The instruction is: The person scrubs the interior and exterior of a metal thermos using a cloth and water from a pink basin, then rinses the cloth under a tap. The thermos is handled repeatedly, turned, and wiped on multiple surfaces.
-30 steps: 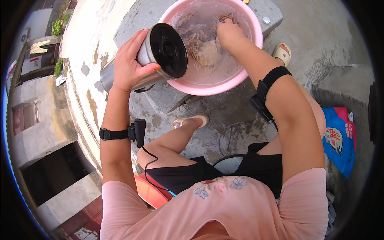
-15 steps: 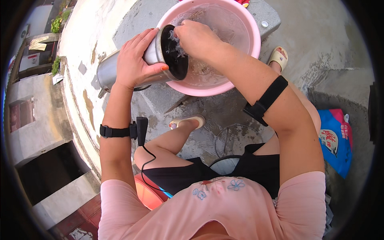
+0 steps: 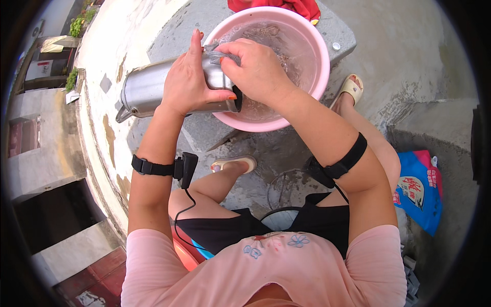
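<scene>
My left hand (image 3: 186, 84) steadies a silver metal cylinder (image 3: 146, 87), like a thermos flask body, with its palm and thumb against the side and its fingers pointing up. The cylinder lies tilted on its side, its dark open end over the left rim of a pink basin (image 3: 325, 61). My right hand (image 3: 261, 69) is closed on a wet grey rag (image 3: 226, 56) and presses it on the outside near the cylinder's mouth. Cloudy water (image 3: 299, 51) fills part of the basin. Most of the cylinder's opening is hidden behind my right hand.
The basin stands on a grey stone block (image 3: 340, 38), with a red cloth (image 3: 286, 5) behind it and a small white cap (image 3: 336, 46) on the right. A blue and pink bag (image 3: 422, 189) lies right of my legs. An orange-red tub (image 3: 185, 256) is beside my left thigh.
My right hand has brought the rag from inside the cylinder's mouth to its outer wall. The cylinder has turned, so less of its dark inside shows; my left fingers have lifted upward.
</scene>
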The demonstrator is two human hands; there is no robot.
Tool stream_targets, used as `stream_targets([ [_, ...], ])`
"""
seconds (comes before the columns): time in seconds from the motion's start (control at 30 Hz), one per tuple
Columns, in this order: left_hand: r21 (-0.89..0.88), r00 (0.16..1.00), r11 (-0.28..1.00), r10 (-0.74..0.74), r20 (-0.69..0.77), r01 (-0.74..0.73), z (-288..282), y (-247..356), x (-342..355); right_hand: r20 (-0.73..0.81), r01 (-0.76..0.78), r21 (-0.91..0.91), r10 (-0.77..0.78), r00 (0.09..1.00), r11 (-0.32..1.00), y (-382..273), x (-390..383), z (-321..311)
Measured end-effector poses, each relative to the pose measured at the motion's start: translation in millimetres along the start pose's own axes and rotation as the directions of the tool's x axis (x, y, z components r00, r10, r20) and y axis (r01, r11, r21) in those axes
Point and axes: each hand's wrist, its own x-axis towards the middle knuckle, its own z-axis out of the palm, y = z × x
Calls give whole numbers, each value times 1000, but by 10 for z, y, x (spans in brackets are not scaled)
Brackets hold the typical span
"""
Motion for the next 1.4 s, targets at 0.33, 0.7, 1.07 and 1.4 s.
stream_targets([
  [0.33, 309, 983, 946, 47, 177, -101, 118, 389, 88, 140, -195, -744, 434, 890, 640, 664, 196, -414],
  [0.7, 296, 981, 955, -50, 188, -7, 224, 460, 194, 424, -805, 426, 695, 581, 413, 428, -13, 38],
  [1.07, -116, 992, 990, 70, -102, -81, 121, 648, -617, 229, -760, 525, 797, 559, 383, 575, -159, 242],
  [1.4, -863, 81, -241, -948, 307, 444, 302, -80, -1584, 202, -738, 568, 807, 555, 365, 516, -200, 250],
])
